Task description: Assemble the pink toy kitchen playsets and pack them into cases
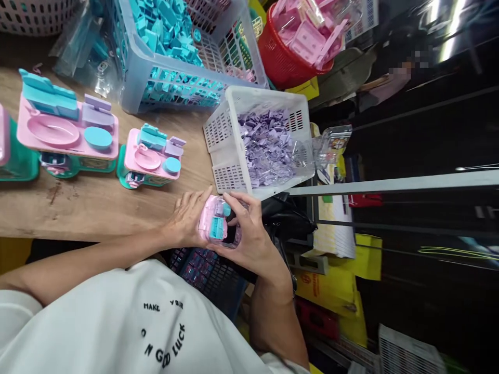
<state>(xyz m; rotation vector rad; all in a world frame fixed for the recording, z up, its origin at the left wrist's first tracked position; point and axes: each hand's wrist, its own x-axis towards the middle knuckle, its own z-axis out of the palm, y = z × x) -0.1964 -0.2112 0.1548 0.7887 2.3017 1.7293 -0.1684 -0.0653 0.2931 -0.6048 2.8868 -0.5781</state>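
Note:
Between my two hands, at the table's front edge, is a small pink toy kitchen [208,221] with teal and purple parts on top. My left hand [183,215] grips it from the left, with the thumb along its pink side. My right hand [251,239] curls round a clear plastic cover [236,236] at the toy's right side; how far the cover encloses the toy is hard to see. Two similar toy kitchens, one smaller [134,150] and one larger [29,127], stand to the left on the wooden table [97,213]. Each has a pink top over a green base.
A white basket [228,132] of purple parts stands just beyond my hands. Behind it are a bluish crate [134,78] of teal parts and a red basket [273,65] of pink parts. Below the table edge sits a dark crate [226,291] with many small items.

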